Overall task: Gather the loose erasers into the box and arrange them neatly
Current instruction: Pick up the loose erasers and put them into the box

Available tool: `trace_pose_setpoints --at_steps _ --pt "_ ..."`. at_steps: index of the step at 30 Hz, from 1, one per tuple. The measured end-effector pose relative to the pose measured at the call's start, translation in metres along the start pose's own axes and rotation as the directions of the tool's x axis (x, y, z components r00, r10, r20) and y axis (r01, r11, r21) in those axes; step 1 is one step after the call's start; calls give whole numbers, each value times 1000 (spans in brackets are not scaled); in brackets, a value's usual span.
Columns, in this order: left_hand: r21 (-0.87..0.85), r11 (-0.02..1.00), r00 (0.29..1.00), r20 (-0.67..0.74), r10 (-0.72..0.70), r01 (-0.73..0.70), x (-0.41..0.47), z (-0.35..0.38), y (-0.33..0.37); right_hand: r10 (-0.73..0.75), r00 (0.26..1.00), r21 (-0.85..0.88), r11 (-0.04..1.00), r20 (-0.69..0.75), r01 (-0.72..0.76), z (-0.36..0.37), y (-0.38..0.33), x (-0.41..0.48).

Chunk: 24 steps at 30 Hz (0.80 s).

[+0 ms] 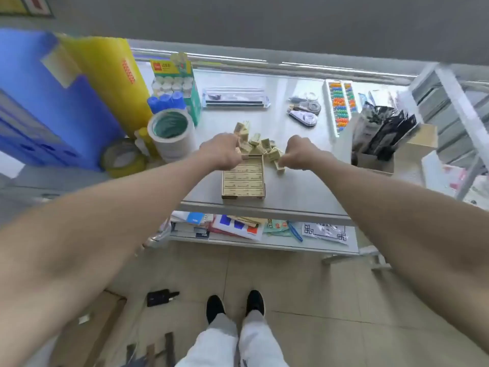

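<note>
Head view: box (243, 184) sits near the table (299, 186) edge, its rows part filled, loose erasers (260, 144) heaped behind it, left hand (225, 151) and right hand (300, 154) curled on some, so hurried scooping could scatter them or shove the box off.

Head-worn wide-angle view, steeply down onto table (291, 186)

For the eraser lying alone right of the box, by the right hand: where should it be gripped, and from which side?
Grip the eraser across its two long sides, coming from above. It is a small block on the table, clear of the box wall, so both sides seem reachable. The right hand is nearest.
</note>
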<state>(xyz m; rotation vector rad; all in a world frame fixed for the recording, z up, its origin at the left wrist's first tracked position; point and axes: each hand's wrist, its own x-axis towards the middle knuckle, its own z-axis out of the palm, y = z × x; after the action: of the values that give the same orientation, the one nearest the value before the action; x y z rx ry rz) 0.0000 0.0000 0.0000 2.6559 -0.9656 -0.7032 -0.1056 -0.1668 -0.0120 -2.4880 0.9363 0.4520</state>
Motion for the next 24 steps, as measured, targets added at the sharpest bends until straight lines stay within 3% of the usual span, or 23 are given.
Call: trace_pose_setpoints --at_steps 4,11,16,24 --pt "-13 998 997 -41 -70 69 -2 2 -8 -4 999 52 999 49 1 11 -8 2" --pt "-6 996 994 -60 -88 87 -4 17 -16 25 999 8 1000 -31 -24 12 4 -2" --pt "18 994 992 -66 -106 107 -8 16 -21 47 999 114 993 -15 -45 4 15 -6" --pt "119 987 992 -86 -97 107 -21 9 -30 -133 987 346 933 86 95 -2 -14 -16"
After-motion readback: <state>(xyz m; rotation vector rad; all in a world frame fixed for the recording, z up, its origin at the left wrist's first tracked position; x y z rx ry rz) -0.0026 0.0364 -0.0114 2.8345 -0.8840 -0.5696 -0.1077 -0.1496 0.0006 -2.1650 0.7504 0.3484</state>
